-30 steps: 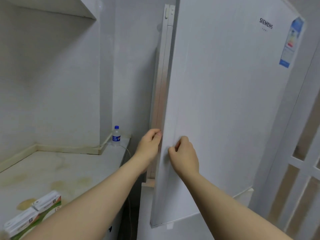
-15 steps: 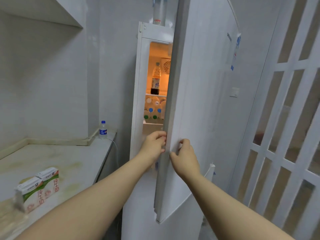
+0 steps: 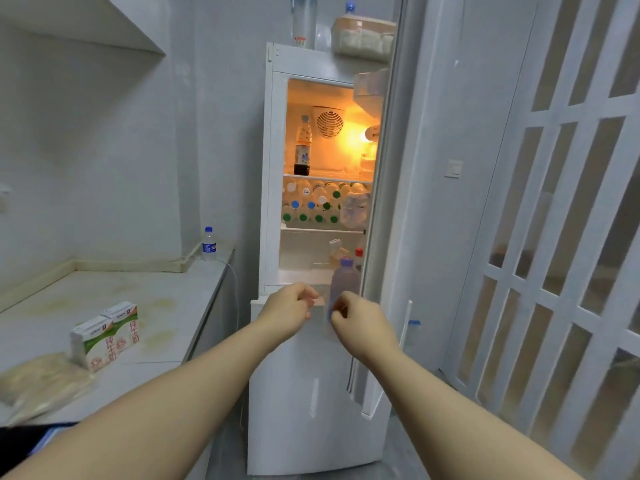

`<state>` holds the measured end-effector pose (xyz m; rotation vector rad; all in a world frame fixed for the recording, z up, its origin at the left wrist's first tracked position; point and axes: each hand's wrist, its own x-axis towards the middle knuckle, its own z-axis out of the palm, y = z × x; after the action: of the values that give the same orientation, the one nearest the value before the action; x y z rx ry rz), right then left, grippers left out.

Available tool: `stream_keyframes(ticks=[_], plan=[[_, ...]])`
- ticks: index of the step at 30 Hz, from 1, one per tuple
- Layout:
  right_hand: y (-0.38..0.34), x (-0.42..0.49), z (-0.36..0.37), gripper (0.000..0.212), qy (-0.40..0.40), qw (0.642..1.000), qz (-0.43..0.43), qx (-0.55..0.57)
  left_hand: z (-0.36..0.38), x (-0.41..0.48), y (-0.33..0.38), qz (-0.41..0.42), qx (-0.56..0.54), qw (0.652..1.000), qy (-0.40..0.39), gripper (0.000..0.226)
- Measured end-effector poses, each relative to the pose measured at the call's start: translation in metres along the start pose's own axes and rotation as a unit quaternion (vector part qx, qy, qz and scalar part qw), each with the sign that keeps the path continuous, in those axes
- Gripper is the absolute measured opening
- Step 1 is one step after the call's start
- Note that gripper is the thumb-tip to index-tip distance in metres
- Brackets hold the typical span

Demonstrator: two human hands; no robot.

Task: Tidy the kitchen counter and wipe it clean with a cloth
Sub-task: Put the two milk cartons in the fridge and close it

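Pale grey walls (image 3: 121,150), a white lattice partition (image 3: 571,115) at right, orange light inside the fridge (image 3: 311,393).

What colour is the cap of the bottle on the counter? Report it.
The cap is blue; the head view shows it best.
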<state>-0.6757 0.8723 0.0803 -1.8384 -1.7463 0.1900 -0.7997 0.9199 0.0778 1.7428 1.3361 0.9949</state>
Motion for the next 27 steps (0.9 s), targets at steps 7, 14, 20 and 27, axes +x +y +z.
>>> stream_keyframes(ticks=[7, 14, 20, 27], plan=[[-0.028, 0.027, 0.04, 0.022, -0.054, 0.998, -0.035, 0.02, -0.045, 0.007, -0.031, -0.015, 0.109, 0.993, 0.039, 0.026], [-0.085, 0.097, 0.127, 0.019, -0.128, 0.987, -0.085, 0.051, -0.12, 0.053, -0.089, -0.058, 0.215, 0.97, 0.092, 0.025], [-0.141, 0.162, 0.211, 0.021, -0.215, 0.966, -0.131, 0.058, -0.185, 0.104, -0.153, -0.116, 0.264, 0.948, 0.133, 0.024], [-0.198, 0.219, 0.278, 0.028, -0.271, 0.947, -0.168, 0.038, -0.249, 0.143, -0.228, -0.188, 0.317, 0.915, 0.165, 0.024]])
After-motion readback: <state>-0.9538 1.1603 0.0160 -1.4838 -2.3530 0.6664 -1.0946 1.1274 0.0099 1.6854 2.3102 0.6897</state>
